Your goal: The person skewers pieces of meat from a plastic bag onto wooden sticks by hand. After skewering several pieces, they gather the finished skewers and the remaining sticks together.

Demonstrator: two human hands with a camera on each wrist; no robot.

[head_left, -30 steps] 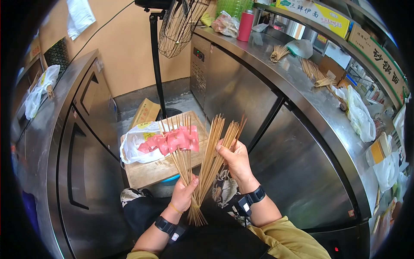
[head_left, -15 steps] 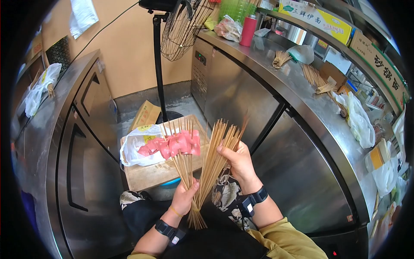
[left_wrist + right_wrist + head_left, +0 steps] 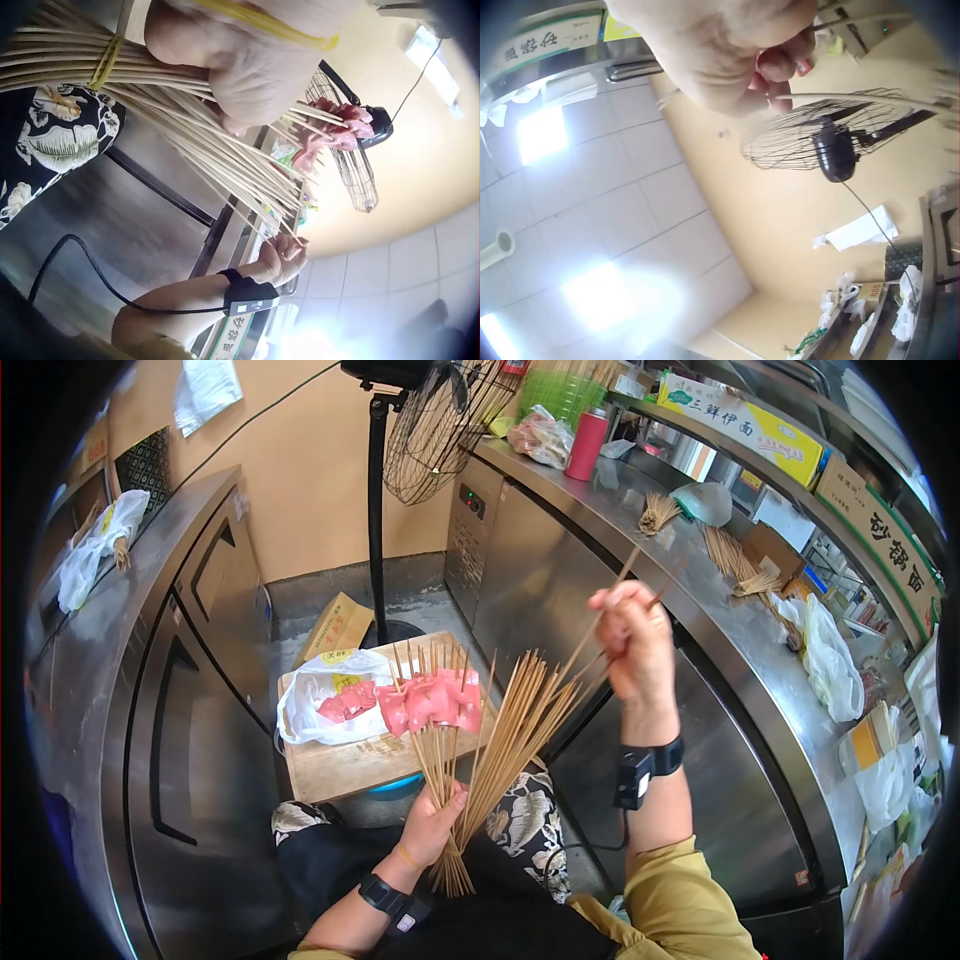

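Note:
My left hand (image 3: 430,827) grips a large bundle of thin wooden skewers (image 3: 520,710) low down; the bundle fans out up and to the right. Several skewers in the same grip carry pink meat pieces (image 3: 432,702) near their tips. In the left wrist view a yellow band (image 3: 106,63) circles the skewers' lower part. My right hand (image 3: 636,640), raised right of the fan of skewers, pinches a skewer (image 3: 597,622) near its upper end. More pink meat (image 3: 347,703) lies in a white plastic bag (image 3: 300,705).
Under the bag is a wooden board (image 3: 330,772), with a cardboard box (image 3: 338,625) behind it. A black stand fan (image 3: 376,520) rises beyond. Steel counters flank both sides; the right counter (image 3: 620,505) holds a pink bottle (image 3: 587,446), skewer bundles (image 3: 657,513) and plastic bags.
My right hand has left the upper part of the bundle and moved up and right with a skewer in its fingers. My left hand keeps its grip, and the skewers spread wider.

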